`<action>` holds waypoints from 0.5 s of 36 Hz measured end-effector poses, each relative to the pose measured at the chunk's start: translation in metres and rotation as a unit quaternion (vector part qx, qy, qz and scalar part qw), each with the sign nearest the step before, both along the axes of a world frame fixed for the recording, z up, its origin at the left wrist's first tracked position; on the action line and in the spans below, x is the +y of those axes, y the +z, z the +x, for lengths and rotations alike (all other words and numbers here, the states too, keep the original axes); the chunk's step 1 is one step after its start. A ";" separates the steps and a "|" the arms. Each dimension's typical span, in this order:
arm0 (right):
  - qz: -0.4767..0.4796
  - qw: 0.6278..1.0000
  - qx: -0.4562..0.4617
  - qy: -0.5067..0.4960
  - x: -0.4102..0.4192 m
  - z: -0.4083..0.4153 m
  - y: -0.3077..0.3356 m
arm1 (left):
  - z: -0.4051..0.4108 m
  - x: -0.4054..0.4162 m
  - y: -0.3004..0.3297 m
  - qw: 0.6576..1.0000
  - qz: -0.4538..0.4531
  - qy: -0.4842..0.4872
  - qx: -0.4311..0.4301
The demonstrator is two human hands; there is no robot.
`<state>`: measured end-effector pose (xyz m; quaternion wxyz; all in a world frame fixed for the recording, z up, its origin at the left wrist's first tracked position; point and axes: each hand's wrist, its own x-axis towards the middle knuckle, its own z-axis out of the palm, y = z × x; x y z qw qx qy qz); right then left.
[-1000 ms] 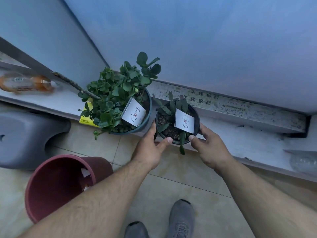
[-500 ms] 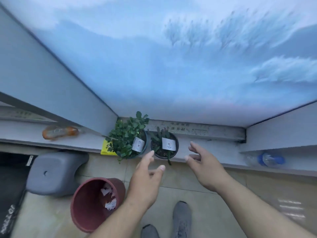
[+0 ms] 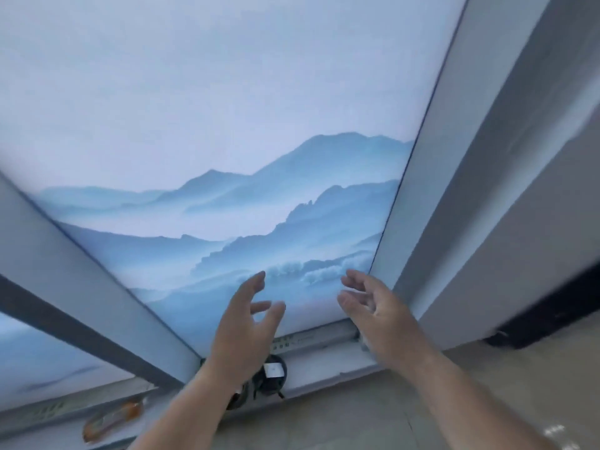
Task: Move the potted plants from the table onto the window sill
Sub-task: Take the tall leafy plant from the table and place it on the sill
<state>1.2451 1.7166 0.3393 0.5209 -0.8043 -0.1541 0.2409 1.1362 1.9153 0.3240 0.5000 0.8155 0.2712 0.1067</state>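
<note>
Potted plants were what the job was about, and none was in a hand at that moment. One small dark pot (image 3: 271, 375) with a white tag stood on the window sill (image 3: 324, 365), close to the sill's front edge and just beside the corner where the dark frame bar (image 3: 81, 332) came down. The left arm hid most of what stood next to it, so I could not tell how many pots were there.

The left hand (image 3: 242, 326) was up in front of the window blind (image 3: 227, 157). Its fingers (image 3: 256, 280) were spread and bent a little, and it held nothing. The right hand (image 3: 373, 306) was up too, well apart from the left, with the palm turned in and the fingers loose. It also held nothing. Both hands were above the pot and not touching it. I think they were open like that because the pot was set down and let go, so it could stand alone.

The pot sat flat and upright, likely kept near the front edge because that was the easy place to reach. An orange thing (image 3: 112, 420), blurred, lay far along the sill toward its left end.

The table was not in view, so I could not tell if more plants waited there.
</note>
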 end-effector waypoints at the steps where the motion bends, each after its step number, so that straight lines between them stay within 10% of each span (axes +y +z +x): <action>1: 0.006 1.000 -0.020 -0.019 -0.009 -0.005 0.011 | 0.002 -0.005 0.012 1.000 0.008 -0.020 -0.016; 18: 0.089 0.922 -0.070 -0.369 -0.164 -0.183 0.055 | -0.032 -0.154 0.064 0.932 -0.049 -0.347 -0.089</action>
